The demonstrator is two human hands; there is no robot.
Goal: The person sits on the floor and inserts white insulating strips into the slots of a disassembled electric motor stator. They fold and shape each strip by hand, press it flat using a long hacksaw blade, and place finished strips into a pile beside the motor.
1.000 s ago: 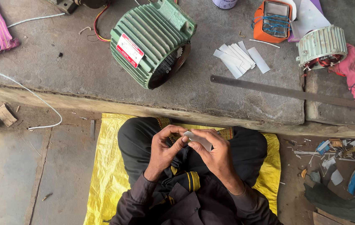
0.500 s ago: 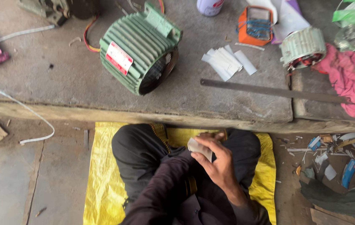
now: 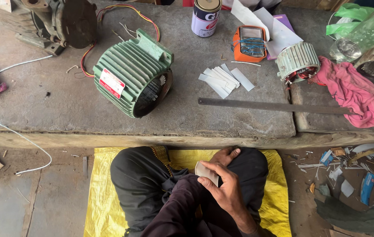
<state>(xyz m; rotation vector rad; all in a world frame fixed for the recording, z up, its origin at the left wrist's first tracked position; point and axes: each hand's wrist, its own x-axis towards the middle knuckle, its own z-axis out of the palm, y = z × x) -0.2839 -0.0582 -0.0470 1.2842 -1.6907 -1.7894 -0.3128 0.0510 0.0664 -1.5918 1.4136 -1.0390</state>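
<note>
Two hands are being kept low over the lap of the person seated cross-legged on a yellow woven plastic sheet [image 3: 103,206]. A small pale slip of insulating paper [image 3: 206,172] is being pinched in the grip of the right hand [image 3: 224,188], thumb on one face and curled fingers behind it, so the slip is being held up just above the dark trousers. The left hand [image 3: 226,156] is being rested just beyond it, near the edge of the grey stone bench [image 3: 64,105]; whether its fingers are being closed on anything cannot be told, since most of it is being hidden by the right hand and the slip.

On the bench, a fan of similar white paper strips [image 3: 224,79] is being left lying flat, well apart from the held slip. A green ribbed cast motor housing [image 3: 132,72] is lying on its side to their left, its open bore turned toward the strips. A long flat dark metal bar [image 3: 274,106] is lying below the strips.

Judging from this, the work seems to be in an early stage: only one slip is being handled, while the cut strips are waiting untouched and none can be seen seated in the housing.
</note>
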